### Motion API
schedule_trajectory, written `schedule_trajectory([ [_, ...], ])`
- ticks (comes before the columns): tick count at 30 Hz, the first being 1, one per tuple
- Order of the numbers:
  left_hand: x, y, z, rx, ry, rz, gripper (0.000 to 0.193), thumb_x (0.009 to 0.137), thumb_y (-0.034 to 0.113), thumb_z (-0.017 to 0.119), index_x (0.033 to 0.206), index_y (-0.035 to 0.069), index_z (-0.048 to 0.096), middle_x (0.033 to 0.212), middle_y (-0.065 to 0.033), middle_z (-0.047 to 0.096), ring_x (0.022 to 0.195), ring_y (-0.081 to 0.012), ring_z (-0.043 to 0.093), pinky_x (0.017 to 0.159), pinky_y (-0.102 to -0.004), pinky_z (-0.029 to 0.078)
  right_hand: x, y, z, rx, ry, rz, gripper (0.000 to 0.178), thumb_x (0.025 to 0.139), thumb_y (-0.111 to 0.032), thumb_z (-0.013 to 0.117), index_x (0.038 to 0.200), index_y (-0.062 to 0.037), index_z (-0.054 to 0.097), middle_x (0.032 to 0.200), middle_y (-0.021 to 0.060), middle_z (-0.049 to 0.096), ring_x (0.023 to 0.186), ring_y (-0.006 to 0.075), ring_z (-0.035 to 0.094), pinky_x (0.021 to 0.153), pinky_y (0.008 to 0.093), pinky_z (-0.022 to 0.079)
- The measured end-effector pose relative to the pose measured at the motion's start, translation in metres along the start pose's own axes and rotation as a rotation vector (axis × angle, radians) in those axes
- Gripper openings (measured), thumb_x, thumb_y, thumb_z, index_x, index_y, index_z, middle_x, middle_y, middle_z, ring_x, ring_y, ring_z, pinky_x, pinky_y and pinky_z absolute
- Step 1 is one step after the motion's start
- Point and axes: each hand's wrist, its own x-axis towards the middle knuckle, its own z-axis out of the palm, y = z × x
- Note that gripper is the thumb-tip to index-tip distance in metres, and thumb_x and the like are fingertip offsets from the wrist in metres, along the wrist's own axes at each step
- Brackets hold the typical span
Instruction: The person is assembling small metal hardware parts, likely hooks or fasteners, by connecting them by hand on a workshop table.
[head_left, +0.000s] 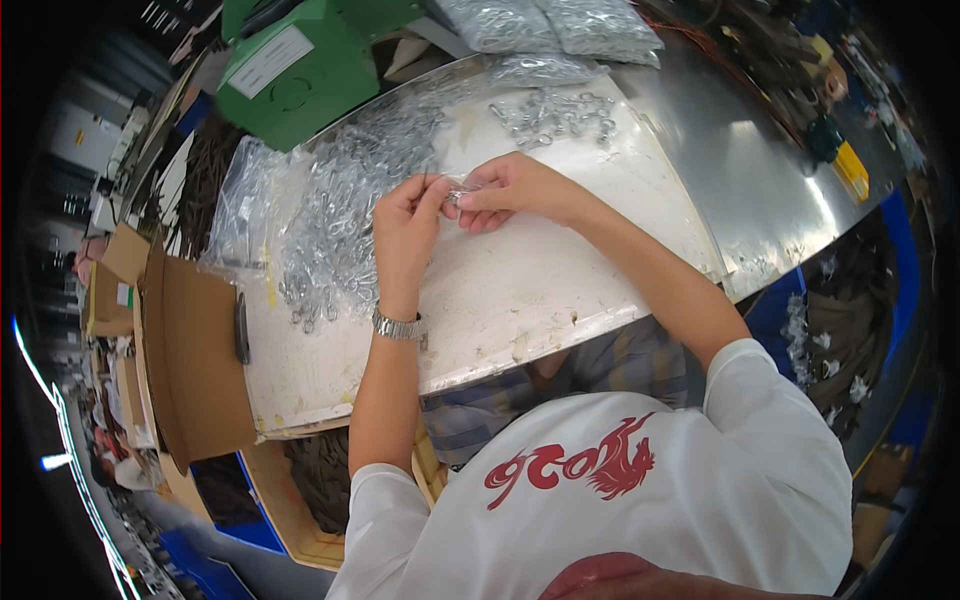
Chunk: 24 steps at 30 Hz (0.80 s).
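My left hand (408,222) and my right hand (512,190) meet above the white board (520,290), fingertips pinched close together. Between them is a small shiny metal piece (455,197), mostly hidden by the fingers; its exact shape cannot be made out. To the left of my hands spreads a large heap of silvery metal hooks with looped ends (340,215), partly lying on a clear plastic bag (235,205). Beyond my right hand lies a smaller group of similar metal hooks (560,118).
A green machine (300,75) stands at the far left of the board. Filled clear bags (560,28) lie at the back. An open cardboard box (195,350) is at the left edge. Bare metal tabletop (700,120) extends right, with a yellow-handled tool (850,172) on it.
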Motion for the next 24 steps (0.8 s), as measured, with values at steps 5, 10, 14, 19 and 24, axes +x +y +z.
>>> schedule_trajectory([
  [5, 0.0, -0.005, -0.004, 0.321, -0.02, 0.162, 0.023, 0.103, 0.017, 0.067, 0.088, 0.001, 0.074, 0.062, 0.0014, 0.063, 0.052, -0.0035, 0.044, 0.047, -0.0254, 0.032, 0.002, 0.014, -0.011, 0.051, -0.178, 0.031, 0.023, 0.099, -0.023, 0.073, 0.103, -0.0003, 0.074, 0.093, 0.0112, 0.078, 0.081, 0.0157, 0.076, 0.073, 0.0263, 0.059],
  [10, -0.003, -0.011, 0.001, 0.623, 0.015, 0.34, 0.03, 0.101, 0.018, 0.07, 0.077, 0.0, 0.067, 0.06, -0.0066, 0.062, 0.05, -0.0129, 0.049, 0.05, -0.0324, 0.037, 0.001, 0.012, -0.011, -0.05, -0.277, 0.068, 0.023, 0.1, -0.023, 0.071, 0.103, -0.0006, 0.073, 0.093, 0.0119, 0.078, 0.081, 0.0162, 0.076, 0.072, 0.0268, 0.059],
  [14, -0.007, -0.001, 0.011, 0.464, 0.069, 0.27, 0.028, 0.103, 0.018, 0.067, 0.082, 0.0, 0.067, 0.062, -0.0059, 0.063, 0.052, -0.0127, 0.052, 0.05, -0.0326, 0.038, 0.001, 0.014, -0.011, 0.007, -0.341, 0.095, 0.027, 0.102, -0.027, 0.068, 0.108, -0.0011, 0.071, 0.094, 0.0128, 0.078, 0.08, 0.0174, 0.076, 0.071, 0.0276, 0.06],
  [19, 0.0, -0.013, -0.003, -0.065, 0.136, 0.066, 0.028, 0.108, 0.022, 0.062, 0.091, 0.002, 0.07, 0.072, -0.0016, 0.067, 0.05, -0.0027, 0.043, 0.045, -0.0205, 0.029, 0.002, 0.005, -0.018, 0.162, -0.351, 0.115, 0.031, 0.103, -0.031, 0.068, 0.111, -0.0009, 0.071, 0.104, 0.0143, 0.078, 0.09, 0.0189, 0.077, 0.077, 0.0294, 0.06],
  [24, 0.0, -0.008, 0.004, -0.191, 0.002, -0.03, 0.027, 0.11, 0.025, 0.06, 0.106, 0.0, 0.071, 0.082, -0.0016, 0.069, 0.05, -0.0015, 0.042, 0.044, -0.0182, 0.029, 0.016, 0.019, -0.017, 0.4, 0.02, -0.134, 0.033, 0.102, -0.029, 0.07, 0.115, 0.0008, 0.076, 0.125, 0.01, 0.075, 0.106, 0.013, 0.069, 0.085, 0.0275, 0.055],
])
